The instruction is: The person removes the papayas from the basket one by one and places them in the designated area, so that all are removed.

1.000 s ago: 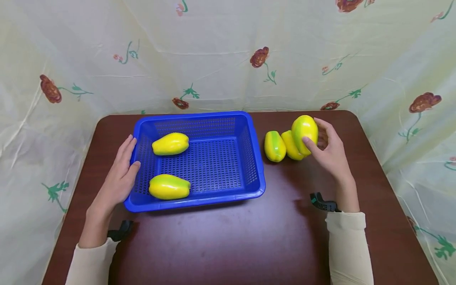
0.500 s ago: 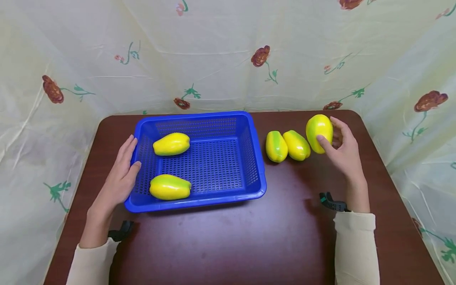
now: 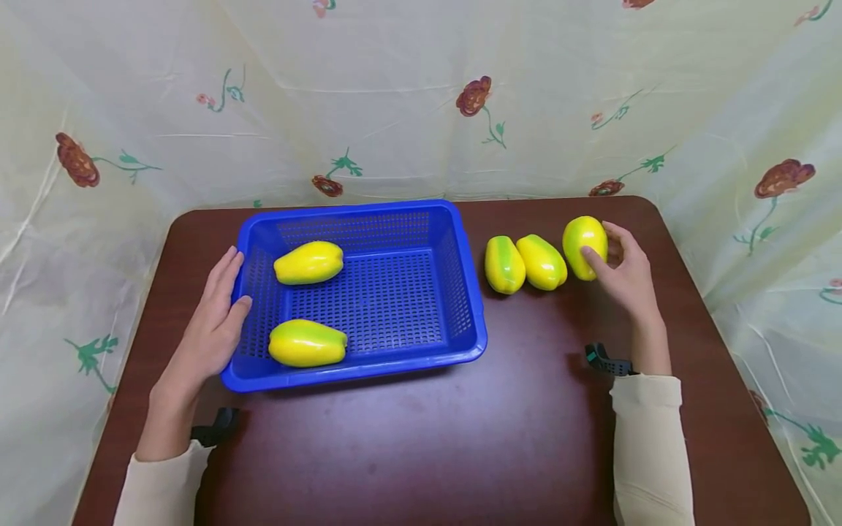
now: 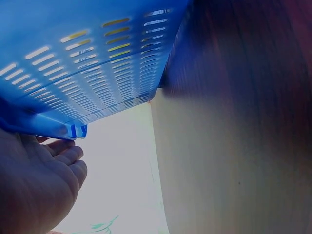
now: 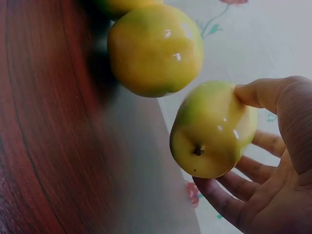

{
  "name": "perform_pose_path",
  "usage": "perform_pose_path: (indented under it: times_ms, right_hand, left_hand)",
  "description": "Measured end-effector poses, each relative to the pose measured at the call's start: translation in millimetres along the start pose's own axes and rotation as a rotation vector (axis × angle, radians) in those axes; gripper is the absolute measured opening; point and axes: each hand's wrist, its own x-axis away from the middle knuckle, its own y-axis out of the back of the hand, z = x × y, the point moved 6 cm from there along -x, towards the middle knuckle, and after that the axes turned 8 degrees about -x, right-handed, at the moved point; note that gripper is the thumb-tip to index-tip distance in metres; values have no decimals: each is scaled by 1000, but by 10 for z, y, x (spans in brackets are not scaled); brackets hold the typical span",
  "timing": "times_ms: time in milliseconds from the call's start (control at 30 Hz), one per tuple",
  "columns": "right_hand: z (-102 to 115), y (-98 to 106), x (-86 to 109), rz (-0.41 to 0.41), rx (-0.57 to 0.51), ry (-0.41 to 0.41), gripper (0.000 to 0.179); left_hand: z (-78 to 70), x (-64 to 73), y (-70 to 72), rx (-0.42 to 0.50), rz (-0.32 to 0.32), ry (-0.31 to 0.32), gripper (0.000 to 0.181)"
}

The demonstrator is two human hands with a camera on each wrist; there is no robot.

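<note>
In the head view my right hand [image 3: 625, 274] grips a yellow-green papaya [image 3: 584, 247] between thumb and fingers, low at the table's back right. The right wrist view shows that papaya [image 5: 212, 131] end-on, with the thumb on one side and fingers on the other. Whether it touches the table cannot be told. Just left of it lie a second papaya [image 3: 542, 263] and a third papaya [image 3: 504, 264], side by side. My left hand [image 3: 213, 321] rests against the left rim of a blue plastic basket [image 3: 368, 370], its fingers extended along the edge.
Inside the basket, one papaya [image 3: 309, 263] lies toward the back left and another papaya [image 3: 308, 343] toward the front left. The dark brown table [image 3: 395, 453] meets a flower-patterned curtain [image 3: 395, 109] behind and at the sides.
My right hand has carried its papaya rightward, away from the two on the table, then slightly lower. The left hand stays against the basket. The head view has shifted slightly.
</note>
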Motion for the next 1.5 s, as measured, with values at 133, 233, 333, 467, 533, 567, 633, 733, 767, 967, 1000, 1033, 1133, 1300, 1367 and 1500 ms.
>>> perform_pose_path:
  times_ms: [133,233,333,467,533,567,633,733,767,967,1000,1033,1133,1300,1367,1500]
  right_hand:
    - [-35,-32,-18,23,13,-16,71]
    - [-57,-52,-23,45,31,-28,73]
    - [-77,-69,-17,69,35,-40,75]
    - [-98,-86,-5,100,42,-57,78]
    - [-108,-91,2,118,59,-70,79]
    - [-112,-95,4,127,70,-74,80]
    - [-119,-101,9,145,87,-81,80]
    - [-124,-113,14,163,104,-86,81]
    - [-125,-117,16,166,107,-85,81]
    - [-117,-133,17,176,124,-86,81]
    - [-115,-136,15,178,124,-85,82]
    - [-114,-137,14,179,124,-85,82]
    - [-115,-136,9,183,124,-84,82]
    - [-119,-139,4,181,119,-78,82]
    - [-119,-144,5,180,111,-76,82]
    - [-117,-147,11,177,92,-74,83]
  left_hand:
    - [-3,5,4,-8,3,16,68]
    - [-7,4,3,-17,5,26,67]
    - [-19,2,3,-17,6,23,67]
    - [-32,-3,2,-14,6,18,67]
    - [-36,-9,2,-20,4,18,68]
    - [-38,-13,2,-24,3,17,68]
    - [-39,-19,3,-31,1,17,68]
    - [-29,-23,5,-38,-3,14,68]
    - [-24,-22,6,-39,-3,16,68]
    - [-16,-11,10,-35,-3,17,68]
    - [-18,-8,11,-34,-4,14,68]
    - [-19,-7,9,-33,-2,16,68]
    - [-21,-9,5,-32,0,23,67]
    - [-31,-14,0,-31,2,28,67]
    - [-32,-12,0,-28,3,26,68]
    - [-24,-4,3,-25,2,25,68]
